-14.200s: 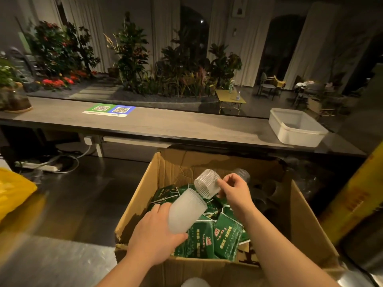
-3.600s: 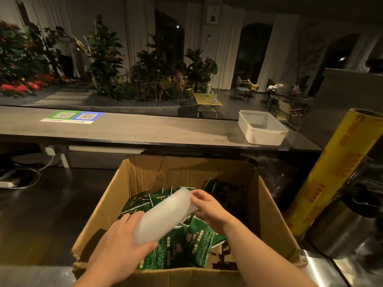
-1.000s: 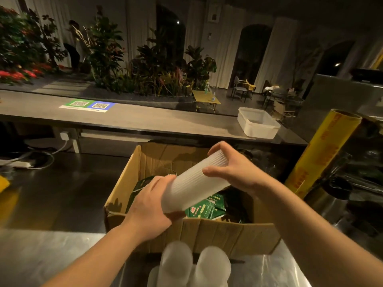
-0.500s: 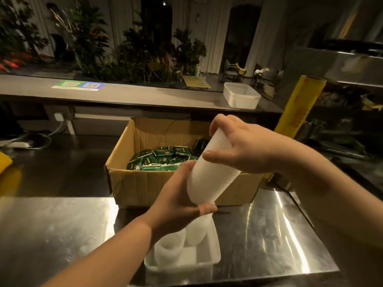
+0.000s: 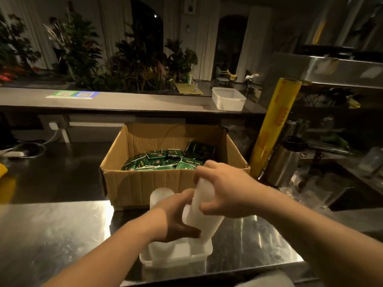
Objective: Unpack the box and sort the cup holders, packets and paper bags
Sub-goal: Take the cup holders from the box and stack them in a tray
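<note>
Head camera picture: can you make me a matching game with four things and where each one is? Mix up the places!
Things:
1. green packets
2. yellow roll
3. white tub
4. stack of cup holders

Places:
A. on the far counter
B. gripped by the left hand and right hand, at the clear tray
C. inside the cardboard box
D. standing just right of the box

Pairs: 1-C, 2-D, 3-A, 4-B.
</note>
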Demonstrator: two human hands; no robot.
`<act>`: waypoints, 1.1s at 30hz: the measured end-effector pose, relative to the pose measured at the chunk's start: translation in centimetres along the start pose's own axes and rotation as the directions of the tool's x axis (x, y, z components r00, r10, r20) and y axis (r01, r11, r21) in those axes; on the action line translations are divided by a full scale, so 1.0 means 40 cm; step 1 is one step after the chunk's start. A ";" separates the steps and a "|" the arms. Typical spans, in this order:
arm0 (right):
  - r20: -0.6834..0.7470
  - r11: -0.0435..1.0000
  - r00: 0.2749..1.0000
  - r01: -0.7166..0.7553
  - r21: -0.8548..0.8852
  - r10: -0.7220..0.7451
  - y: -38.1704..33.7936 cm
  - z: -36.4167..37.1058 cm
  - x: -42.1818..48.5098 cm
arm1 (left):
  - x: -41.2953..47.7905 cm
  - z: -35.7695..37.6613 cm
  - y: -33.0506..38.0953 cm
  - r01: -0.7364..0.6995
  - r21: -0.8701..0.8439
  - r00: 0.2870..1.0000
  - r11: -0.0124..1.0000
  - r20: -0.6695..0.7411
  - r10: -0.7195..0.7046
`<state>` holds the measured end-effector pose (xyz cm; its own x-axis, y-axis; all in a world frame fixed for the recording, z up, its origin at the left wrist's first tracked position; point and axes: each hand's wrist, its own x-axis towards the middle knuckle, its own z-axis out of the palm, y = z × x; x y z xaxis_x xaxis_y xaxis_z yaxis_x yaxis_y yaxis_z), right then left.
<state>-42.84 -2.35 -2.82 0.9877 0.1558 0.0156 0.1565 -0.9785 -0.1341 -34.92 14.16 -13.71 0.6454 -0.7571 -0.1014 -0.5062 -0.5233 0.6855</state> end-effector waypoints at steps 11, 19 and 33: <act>0.077 0.989 0.986 0.147 -0.002 -0.147 0.033 0.205 0.052 | 0.010 0.015 -0.135 0.063 0.271 0.993 0.961 0.076 -0.087; 0.095 0.979 0.975 0.204 -0.032 -0.200 0.051 0.265 0.061 | 0.014 0.016 -0.136 -0.051 0.401 0.995 0.915 0.098 0.013; 0.198 0.930 0.930 0.340 -0.141 -0.310 0.044 0.294 0.058 | 0.025 0.027 -0.156 -0.087 0.530 0.986 0.844 0.169 -0.005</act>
<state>-40.36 -2.12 -14.67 0.8688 0.4751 -0.1397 0.4823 -0.8758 0.0203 -31.74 16.25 -18.86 0.5420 -0.8098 -0.2245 -0.7860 -0.5831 0.2054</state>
